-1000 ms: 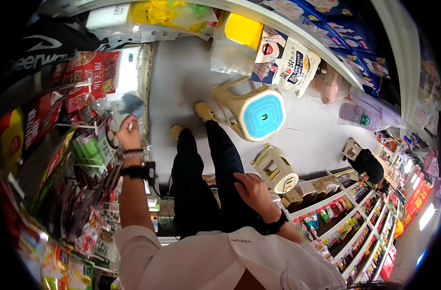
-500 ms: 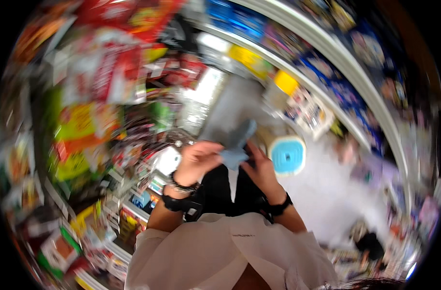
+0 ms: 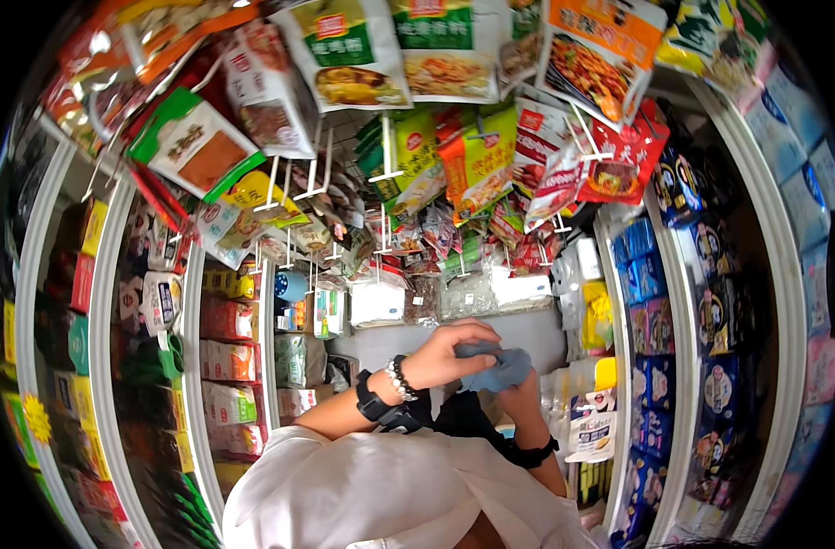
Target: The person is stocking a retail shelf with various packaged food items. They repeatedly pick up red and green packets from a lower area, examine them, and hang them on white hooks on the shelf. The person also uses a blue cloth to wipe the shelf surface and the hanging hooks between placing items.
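Note:
A crumpled blue-grey cloth [image 3: 498, 368] is held between my two hands in front of my chest. My left hand [image 3: 443, 357] reaches across from the left, its fingers and thumb closed on the near-left part of the cloth. From below right, my right hand [image 3: 520, 395] grips the cloth. The fabric covers most of its fingers. My left wrist carries a beaded bracelet [image 3: 400, 379] and a black band [image 3: 374, 403]; another black band [image 3: 535, 452] is around my right wrist.
Food packets [image 3: 445, 55] hang from white hooks ahead, above a row of clear-wrapped packs [image 3: 468, 295]. Shelves of boxed and bagged goods [image 3: 230, 361] rise on my left. Blue packs [image 3: 653, 403] fill shelves on my right, beside a clear tub with a yellow lid [image 3: 605, 373].
My view has swung left to face the hanging packets squarely. Both hands have come closer together around the cloth, which is now bunched; my left hand lies across it.

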`<state>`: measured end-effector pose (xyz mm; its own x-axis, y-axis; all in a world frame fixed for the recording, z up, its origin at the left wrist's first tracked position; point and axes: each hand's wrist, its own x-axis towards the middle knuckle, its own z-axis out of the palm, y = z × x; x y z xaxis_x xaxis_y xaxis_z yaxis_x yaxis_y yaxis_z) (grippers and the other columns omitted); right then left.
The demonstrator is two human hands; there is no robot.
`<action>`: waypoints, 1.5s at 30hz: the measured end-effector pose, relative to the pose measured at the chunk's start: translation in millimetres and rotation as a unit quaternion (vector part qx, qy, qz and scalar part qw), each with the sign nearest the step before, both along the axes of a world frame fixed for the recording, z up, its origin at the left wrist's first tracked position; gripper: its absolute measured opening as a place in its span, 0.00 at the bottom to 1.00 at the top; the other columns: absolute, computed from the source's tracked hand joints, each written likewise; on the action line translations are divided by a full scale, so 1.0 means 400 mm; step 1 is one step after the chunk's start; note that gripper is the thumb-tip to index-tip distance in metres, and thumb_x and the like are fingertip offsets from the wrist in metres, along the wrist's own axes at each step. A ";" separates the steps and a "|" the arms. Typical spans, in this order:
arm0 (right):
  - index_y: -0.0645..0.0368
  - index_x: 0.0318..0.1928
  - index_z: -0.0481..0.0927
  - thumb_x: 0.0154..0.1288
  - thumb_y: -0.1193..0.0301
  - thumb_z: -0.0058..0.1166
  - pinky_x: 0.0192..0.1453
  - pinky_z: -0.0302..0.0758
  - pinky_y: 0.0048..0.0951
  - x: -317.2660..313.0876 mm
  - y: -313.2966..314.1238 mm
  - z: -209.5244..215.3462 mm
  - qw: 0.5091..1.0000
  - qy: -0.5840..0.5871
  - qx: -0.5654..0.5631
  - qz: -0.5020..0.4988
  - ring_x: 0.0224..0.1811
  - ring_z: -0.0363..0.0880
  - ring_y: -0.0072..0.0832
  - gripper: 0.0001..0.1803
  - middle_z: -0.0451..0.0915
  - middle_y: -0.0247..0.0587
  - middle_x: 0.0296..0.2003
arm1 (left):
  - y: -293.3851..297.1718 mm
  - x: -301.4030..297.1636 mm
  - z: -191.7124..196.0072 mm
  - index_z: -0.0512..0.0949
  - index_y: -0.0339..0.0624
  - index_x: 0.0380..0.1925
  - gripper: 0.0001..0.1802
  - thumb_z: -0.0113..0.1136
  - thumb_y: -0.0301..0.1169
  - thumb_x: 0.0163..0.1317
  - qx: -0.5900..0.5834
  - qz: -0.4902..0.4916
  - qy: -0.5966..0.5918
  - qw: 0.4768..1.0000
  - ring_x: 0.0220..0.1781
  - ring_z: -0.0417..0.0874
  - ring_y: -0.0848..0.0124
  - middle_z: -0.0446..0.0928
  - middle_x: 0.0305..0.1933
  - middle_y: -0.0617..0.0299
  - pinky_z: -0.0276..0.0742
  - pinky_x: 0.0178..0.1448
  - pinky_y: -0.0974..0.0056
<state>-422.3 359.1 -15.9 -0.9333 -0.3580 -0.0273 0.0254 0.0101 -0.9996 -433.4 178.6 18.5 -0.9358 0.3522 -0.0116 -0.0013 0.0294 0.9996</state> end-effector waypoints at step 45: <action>0.70 0.38 0.76 0.62 0.65 0.49 0.37 0.67 0.23 -0.568 -0.742 0.539 0.978 0.199 -0.056 0.041 0.31 0.70 0.20 0.16 0.78 0.36 0.31 | -0.592 0.318 0.074 0.57 0.38 0.61 0.33 0.53 0.21 0.53 0.036 0.576 0.182 0.796 0.51 0.71 0.71 0.69 0.51 0.57 0.63 0.58 0.67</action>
